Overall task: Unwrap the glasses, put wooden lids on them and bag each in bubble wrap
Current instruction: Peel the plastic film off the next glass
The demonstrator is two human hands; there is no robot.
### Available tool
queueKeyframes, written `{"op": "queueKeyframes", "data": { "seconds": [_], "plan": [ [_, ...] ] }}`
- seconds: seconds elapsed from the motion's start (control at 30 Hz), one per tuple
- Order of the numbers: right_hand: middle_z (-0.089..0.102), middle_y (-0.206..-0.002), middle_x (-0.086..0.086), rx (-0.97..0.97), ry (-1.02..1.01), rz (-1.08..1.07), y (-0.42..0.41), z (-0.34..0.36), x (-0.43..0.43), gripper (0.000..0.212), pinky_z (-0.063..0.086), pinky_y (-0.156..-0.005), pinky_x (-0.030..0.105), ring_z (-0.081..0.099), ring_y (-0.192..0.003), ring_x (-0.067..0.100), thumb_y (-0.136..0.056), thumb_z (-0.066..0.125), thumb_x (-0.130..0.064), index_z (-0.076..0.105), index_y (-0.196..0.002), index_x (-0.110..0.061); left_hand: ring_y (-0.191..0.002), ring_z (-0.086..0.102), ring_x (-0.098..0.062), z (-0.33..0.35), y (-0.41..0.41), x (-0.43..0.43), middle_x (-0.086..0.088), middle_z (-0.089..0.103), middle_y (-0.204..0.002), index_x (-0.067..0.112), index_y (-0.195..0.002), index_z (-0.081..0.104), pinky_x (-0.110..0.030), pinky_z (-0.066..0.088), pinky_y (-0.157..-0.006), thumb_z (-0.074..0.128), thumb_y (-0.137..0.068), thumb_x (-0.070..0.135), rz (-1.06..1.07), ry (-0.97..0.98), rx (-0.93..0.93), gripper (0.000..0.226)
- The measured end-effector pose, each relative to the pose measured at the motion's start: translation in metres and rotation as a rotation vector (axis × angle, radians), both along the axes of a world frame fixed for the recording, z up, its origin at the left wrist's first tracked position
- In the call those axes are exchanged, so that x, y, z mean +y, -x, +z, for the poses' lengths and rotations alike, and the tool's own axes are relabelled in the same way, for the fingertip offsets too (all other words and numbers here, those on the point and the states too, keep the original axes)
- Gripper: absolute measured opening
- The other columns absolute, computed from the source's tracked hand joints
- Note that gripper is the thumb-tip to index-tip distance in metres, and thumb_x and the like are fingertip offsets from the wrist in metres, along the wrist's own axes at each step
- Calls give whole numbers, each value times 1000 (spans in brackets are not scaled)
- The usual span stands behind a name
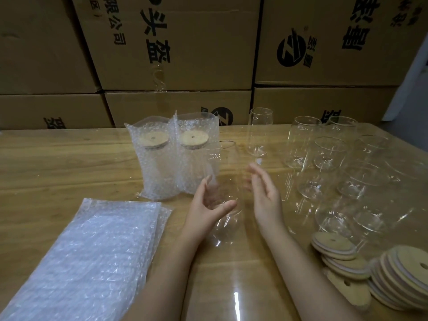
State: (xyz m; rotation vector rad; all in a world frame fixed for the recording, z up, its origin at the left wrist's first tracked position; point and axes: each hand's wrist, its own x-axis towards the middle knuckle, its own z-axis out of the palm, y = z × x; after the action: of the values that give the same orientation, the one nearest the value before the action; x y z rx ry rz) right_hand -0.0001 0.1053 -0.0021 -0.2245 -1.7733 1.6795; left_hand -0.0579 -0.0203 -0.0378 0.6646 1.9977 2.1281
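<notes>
- Head view: two wooden-lidded, bubble-bagged glasses [157, 163] done, many bare clear glasses [324, 154] waiting.
- left hand [208, 212] grips one tall clear glass [222, 172]; right hand [266, 198] flat, empty.

- Scene dimly and evenly lit; shadows soft.
- Glare streak seen on surface [235, 300] near bottom edge.
- Wide-angle bending noted at edges; cartons [176, 42] lean.
- Slight softness overall; corners darkened.
</notes>
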Motion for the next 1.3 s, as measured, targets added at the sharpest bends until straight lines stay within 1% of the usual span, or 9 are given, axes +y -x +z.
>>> {"op": "queueKeyframes", "data": {
  "seconds": [0.13, 0.23, 0.3, 0.37, 0.57, 0.83, 1.0, 1.17, 1.3],
  "plan": [
    [67, -118, 3, -207, 142, 209, 8, -25, 4, 24, 51, -90, 22, 65, -106, 8, -103, 41, -18, 64, -106, -27, -110, 63, -10, 3, 2, -5, -5, 46, -134, 55, -123, 42, -23, 54, -83, 86, -60, 35, -7, 43, -33, 79],
    [68, -115, 2, -228, 159, 279, 11, -25, 7, 25, 51, -80, 14, 67, -99, 2, -103, 38, -21, 63, -107, -25, -101, 68, -12, 4, 3, -8, -7, 61, -125, 40, -135, 44, -19, 54, -76, 88, -61, 27, -79, -30, -111, 87],
    [70, -110, -3, -249, 143, 303, 10, -26, 8, 26, 51, -81, 15, 67, -101, 4, -103, 37, -27, 62, -107, -29, -105, 67, -19, 6, 4, -11, -8, 67, -118, 31, -139, 42, -30, 56, -84, 89, -59, 27, -112, -61, -164, 94],
    [71, -105, -5, -260, 132, 323, 9, -26, 6, 26, 52, -80, 16, 67, -100, 4, -99, 38, -37, 62, -107, -31, -110, 63, -26, 7, 6, -13, -11, 60, -124, 31, -133, 44, -44, 53, -92, 85, -54, 31, -121, -108, -233, 89],
    [72, -110, -4, -264, 111, 392, 8, -22, 7, 45, 50, -77, 12, 66, -105, 6, -89, 40, -64, 63, -113, -32, -104, 65, -31, 8, 8, -16, -13, 64, -121, 14, -122, 49, -40, 57, -80, 94, -46, 43, -225, -274, -376, 93],
    [72, -110, -7, -239, 92, 419, 9, -25, 11, 46, 52, -85, 19, 66, -107, 9, -87, 38, -59, 56, -122, -36, -112, 61, -36, 9, 10, -17, -12, 59, -131, 17, -133, 51, -38, 55, -86, 68, -80, 29, -226, -244, -354, 57],
    [72, -110, -7, -229, 110, 408, 9, -26, 14, 48, 51, -83, 20, 67, -105, 10, -84, 44, -62, 58, -120, -34, -108, 65, -26, 6, 10, -18, -2, 67, -119, 22, -128, 56, -33, 55, -81, 71, -75, 31, -245, -233, -338, 56],
    [71, -113, -4, -211, 153, 396, 9, -29, 17, 43, 50, -94, 33, 66, -108, 16, -83, 49, -55, 58, -119, -33, -105, 66, -28, 5, 11, -17, -11, 63, -125, 17, -123, 58, -35, 55, -81, 74, -73, 29, -202, -272, -356, 54],
    [70, -114, -11, -191, 139, 432, 6, -25, 14, 55, 52, -83, 21, 66, -107, 9, -76, 61, -55, 53, -125, -30, -107, 66, -27, 7, 11, -17, -13, 62, -127, 13, -122, 58, -33, 55, -81, 76, -68, 32, -174, -289, -365, 60]
  ]
}}
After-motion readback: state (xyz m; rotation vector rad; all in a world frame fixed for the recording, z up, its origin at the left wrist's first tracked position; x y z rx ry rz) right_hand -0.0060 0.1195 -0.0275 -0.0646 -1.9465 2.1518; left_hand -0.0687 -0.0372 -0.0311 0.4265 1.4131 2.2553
